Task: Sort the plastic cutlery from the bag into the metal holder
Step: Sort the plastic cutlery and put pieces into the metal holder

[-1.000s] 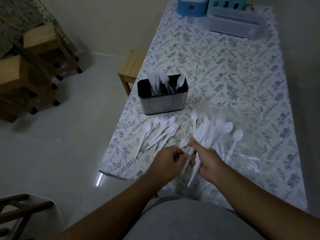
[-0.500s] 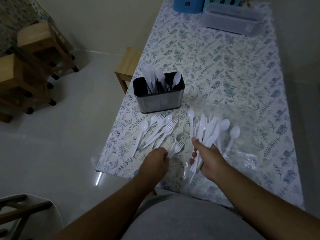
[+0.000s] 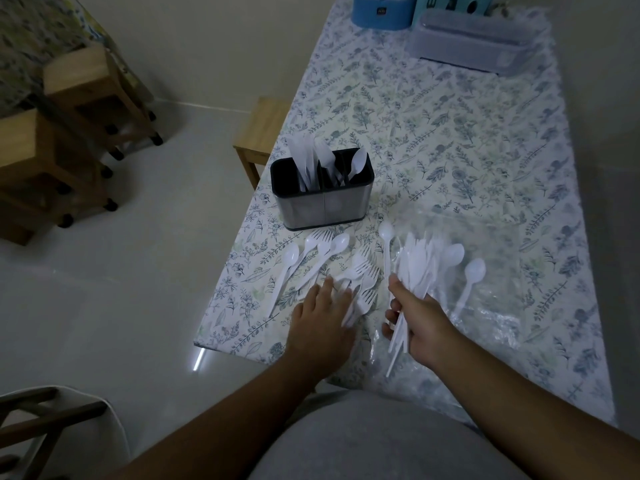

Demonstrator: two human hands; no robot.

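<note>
One head-worn wide-angle view, looking forward and steeply down, close over the table; both forearms enter from the frame's bottom edge.

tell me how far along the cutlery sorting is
Partly done, by the look of it. The metal holder already has white pieces standing in its compartments, a spoon in the rightmost. In hand: the right hand grips a bundle of cutlery, while the left hand rests on loose forks. Left to do: the spoons and forks spread before the holder, plus two spoons on the plastic bag.
</note>
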